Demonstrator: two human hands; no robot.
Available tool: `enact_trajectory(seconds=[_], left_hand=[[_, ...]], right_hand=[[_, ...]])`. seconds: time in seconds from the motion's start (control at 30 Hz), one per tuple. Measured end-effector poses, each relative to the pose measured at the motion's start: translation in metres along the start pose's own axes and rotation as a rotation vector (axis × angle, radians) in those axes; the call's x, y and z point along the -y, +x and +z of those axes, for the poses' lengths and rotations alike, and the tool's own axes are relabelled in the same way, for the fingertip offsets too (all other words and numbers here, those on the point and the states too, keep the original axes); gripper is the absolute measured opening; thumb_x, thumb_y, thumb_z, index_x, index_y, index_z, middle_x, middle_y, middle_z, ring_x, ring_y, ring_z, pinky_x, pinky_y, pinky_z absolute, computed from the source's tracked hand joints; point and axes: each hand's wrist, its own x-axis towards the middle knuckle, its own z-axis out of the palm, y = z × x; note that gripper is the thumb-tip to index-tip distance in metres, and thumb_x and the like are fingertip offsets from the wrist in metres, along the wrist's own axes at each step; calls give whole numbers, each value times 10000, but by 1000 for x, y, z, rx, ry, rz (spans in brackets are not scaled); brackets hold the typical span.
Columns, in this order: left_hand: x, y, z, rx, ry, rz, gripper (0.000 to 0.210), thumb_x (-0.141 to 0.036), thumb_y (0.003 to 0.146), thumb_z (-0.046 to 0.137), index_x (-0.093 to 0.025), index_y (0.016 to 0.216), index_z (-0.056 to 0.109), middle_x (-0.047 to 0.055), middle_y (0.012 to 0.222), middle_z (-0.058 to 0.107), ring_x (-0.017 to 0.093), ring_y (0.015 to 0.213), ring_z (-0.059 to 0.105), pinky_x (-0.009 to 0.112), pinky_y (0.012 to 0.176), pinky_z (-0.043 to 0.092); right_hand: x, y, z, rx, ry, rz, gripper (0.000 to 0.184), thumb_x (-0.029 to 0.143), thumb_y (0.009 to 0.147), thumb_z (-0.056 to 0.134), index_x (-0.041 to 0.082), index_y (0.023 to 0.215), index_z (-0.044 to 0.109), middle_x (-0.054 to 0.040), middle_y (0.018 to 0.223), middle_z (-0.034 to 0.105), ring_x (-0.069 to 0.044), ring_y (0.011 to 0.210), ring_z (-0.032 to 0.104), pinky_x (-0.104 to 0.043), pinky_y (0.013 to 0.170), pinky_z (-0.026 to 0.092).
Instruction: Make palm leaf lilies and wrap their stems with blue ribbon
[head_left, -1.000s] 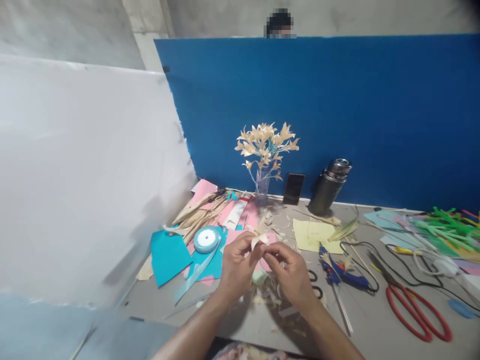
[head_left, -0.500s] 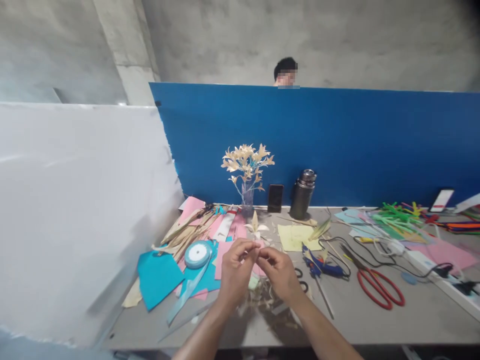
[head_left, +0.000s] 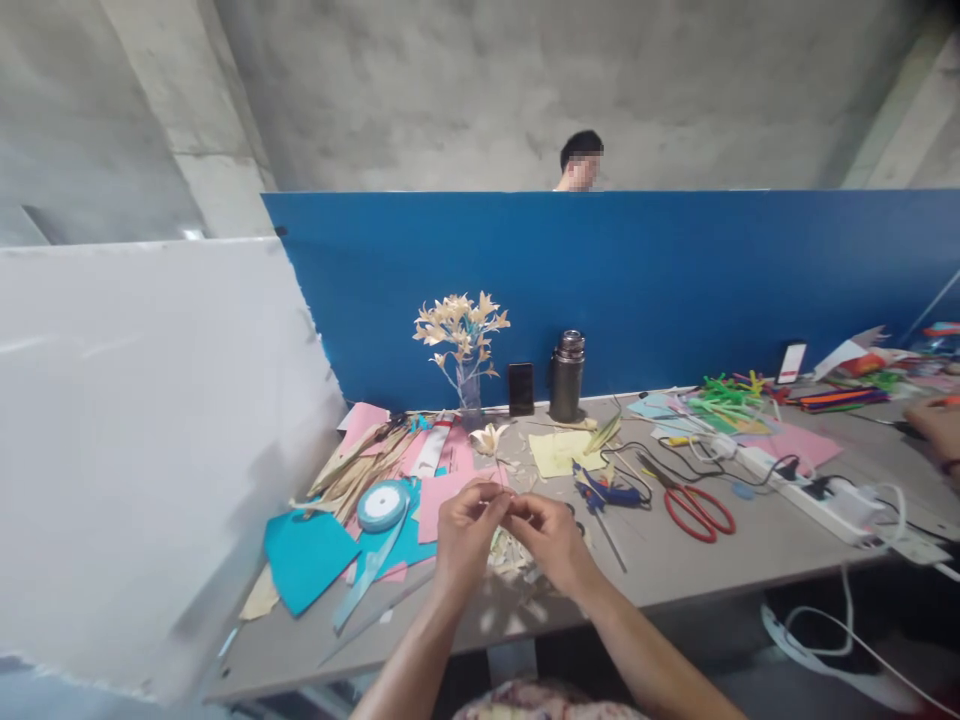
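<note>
Both hands meet over the near edge of the grey table (head_left: 697, 585): the left hand (head_left: 465, 535) and right hand (head_left: 551, 535) pinch a thin stem bearing a cream folded paper flower (head_left: 488, 438) above their fingertips. No writing is legible. Beyond lie red-handled scissors (head_left: 694, 508) and a blue partition board (head_left: 637, 280).

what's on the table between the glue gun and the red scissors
In the head view, black cable loops across the grey table between the blue glue gun and the red scissors.
</note>
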Motion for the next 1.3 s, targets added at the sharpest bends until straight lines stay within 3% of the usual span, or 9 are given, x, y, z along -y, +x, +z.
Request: enact_trajectory(seconds=[0.47,0.63,0.77,0.93,1.17,1.3], left_hand=[[-6,8,20,106,5,-7,179,-330,811,720,-183,711,738,44,750,664,182,736,586,285,705,464],[2,11,18,103,70,39,135,-316,824,716,-208,792,790,63,792,692,213,800,610,315,747,467],[10,13,13,63,106,26,132,-264,816,717,-215,703,766,49,769,680,205,778,603,325,774,472],[9,20,11,62,138,140,119,-211,833,690,-225,753,776,70,896,713,224,877,633,333,808,482],[25,31,6,46,203,134,98,-208,832,690,-210,793,779,57,851,721,203,839,647,315,777,494],[25,42,-1,22,13,33,54,-213,817,724,-191,789,765,42,802,707,173,760,642,287,711,506]], right_hand=[[-13,6,-22,-110,-120,-166,210,295,893,602,178,772,727,-29,722,675,-154,640,587,-243,583,430],[-26,17,-24,-90,-93,-214,160,266,910,614,199,862,751,-59,840,727,-190,761,654,-276,678,486],[-37,30,-22,-93,-102,-270,152,193,901,598,213,882,748,-67,894,744,-214,864,672,-319,784,499],[-45,45,-19,-96,-134,-330,145,189,911,602,208,855,735,-68,900,746,-217,895,673,-328,814,495],[-45,51,-17,-82,-192,-296,135,157,898,617,213,878,738,-61,876,744,-206,843,673,-315,777,500],[-43,50,-13,-43,-214,-230,120,163,896,623,215,890,731,-56,877,744,-196,812,667,-307,760,495]])
